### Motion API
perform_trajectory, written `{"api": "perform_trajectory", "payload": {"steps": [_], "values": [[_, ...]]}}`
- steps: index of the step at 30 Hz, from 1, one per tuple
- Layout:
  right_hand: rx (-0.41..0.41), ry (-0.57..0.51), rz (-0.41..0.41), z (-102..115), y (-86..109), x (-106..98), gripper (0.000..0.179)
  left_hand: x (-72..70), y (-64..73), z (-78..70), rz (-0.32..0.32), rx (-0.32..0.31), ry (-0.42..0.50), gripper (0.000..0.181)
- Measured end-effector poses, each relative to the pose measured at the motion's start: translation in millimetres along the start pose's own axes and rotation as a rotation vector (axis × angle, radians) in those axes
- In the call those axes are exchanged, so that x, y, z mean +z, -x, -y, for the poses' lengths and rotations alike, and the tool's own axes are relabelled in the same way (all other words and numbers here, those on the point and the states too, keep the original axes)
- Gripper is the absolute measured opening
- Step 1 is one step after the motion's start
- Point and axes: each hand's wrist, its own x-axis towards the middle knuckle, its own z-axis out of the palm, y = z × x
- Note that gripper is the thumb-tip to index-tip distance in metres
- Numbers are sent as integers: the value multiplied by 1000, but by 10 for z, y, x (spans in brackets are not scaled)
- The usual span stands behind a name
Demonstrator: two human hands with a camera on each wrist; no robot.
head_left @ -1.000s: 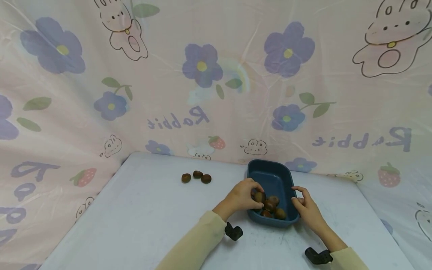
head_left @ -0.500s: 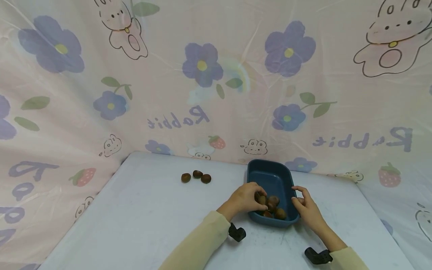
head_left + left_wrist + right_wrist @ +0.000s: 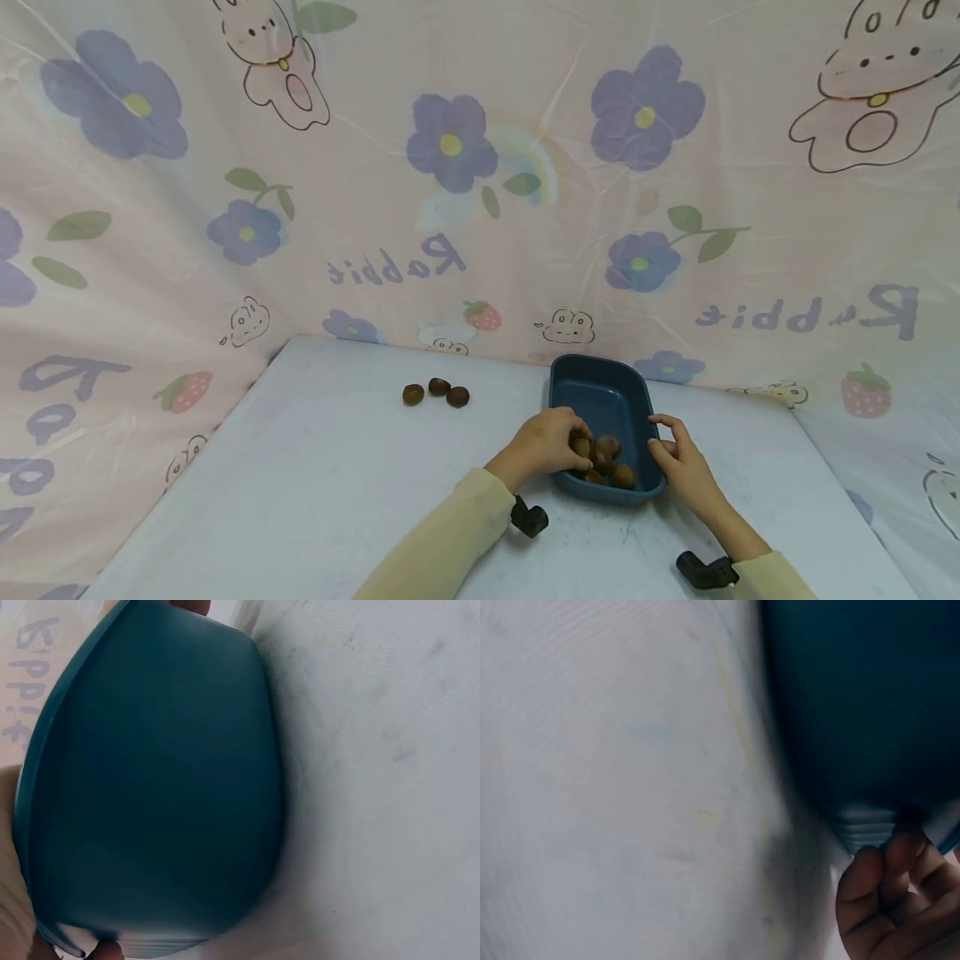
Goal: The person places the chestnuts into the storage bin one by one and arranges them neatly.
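Note:
A dark blue, deep rectangular box (image 3: 600, 385) stands on the white table. Several brown chestnuts (image 3: 622, 476) lie at its near end. Reaching over the left wall, my left hand (image 3: 542, 443) has its thumb and fingers curled round a chestnut (image 3: 581, 447) inside the box. My right hand (image 3: 686, 465) grips the right rim between thumb and fingers. In the left wrist view the outside of the box (image 3: 157, 772) fills much of the frame, with part of the left hand (image 3: 13, 892) at the edge. Fingers of the right hand (image 3: 900, 900) show against the box in the right wrist view.
Three chestnuts (image 3: 438, 387) sit close together on the white table (image 3: 315, 467), left of the box near the back edge. A pale printed curtain (image 3: 517, 217) with flowers and rabbits hangs behind and beside the table. Black devices (image 3: 529, 518) are worn at both wrists.
Inside the box my left hand has shifted slightly right and toward me, and the chestnuts by its fingers have moved a little. My right hand and the box stay in place.

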Motion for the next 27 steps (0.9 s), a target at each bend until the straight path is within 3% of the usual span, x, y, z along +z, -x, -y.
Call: {"api": "perform_trajectory", "payload": {"steps": [15, 27], "values": [[-15, 1, -12, -7, 10, 12, 39, 37, -11, 13, -19, -15, 12, 31], [-4, 3, -4, 7, 1, 13, 40, 68, 16, 77, -60, 3, 138, 30]]}}
